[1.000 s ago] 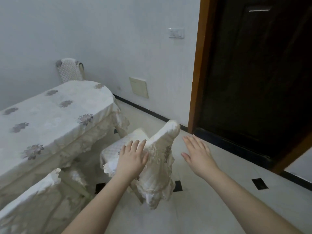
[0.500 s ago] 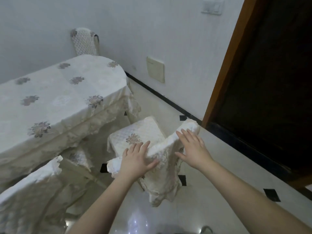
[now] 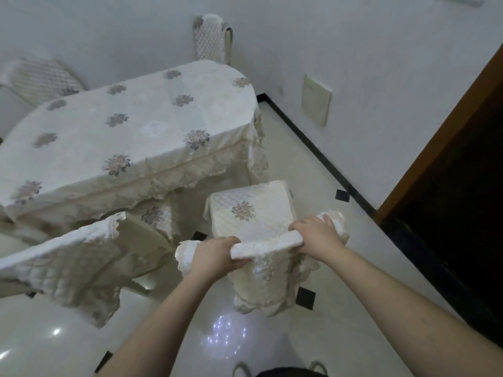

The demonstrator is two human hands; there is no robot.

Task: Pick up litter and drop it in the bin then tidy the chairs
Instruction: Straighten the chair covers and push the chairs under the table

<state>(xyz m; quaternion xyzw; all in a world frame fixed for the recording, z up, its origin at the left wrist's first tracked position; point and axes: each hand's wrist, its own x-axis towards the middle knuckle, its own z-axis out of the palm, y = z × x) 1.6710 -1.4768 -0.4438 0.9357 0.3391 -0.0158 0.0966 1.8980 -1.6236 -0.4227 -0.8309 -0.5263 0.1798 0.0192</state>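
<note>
Fingers [image 3: 231, 242] of our left hand [image 3: 215, 254] and right hand [image 3: 317, 236] are wrapped over the top rail of the covered chair [image 3: 253, 213], which stands out from the surface [image 3: 130, 131], seat facing it. We judge the step is sliding it under: push evenly with both hands, keep it square, mind the hanging tablecloth. No labels or writing readable.

Cloth-draped table [image 3: 152, 137], dark doorway [image 3: 460, 186], wall panel [image 3: 315, 104]
</note>
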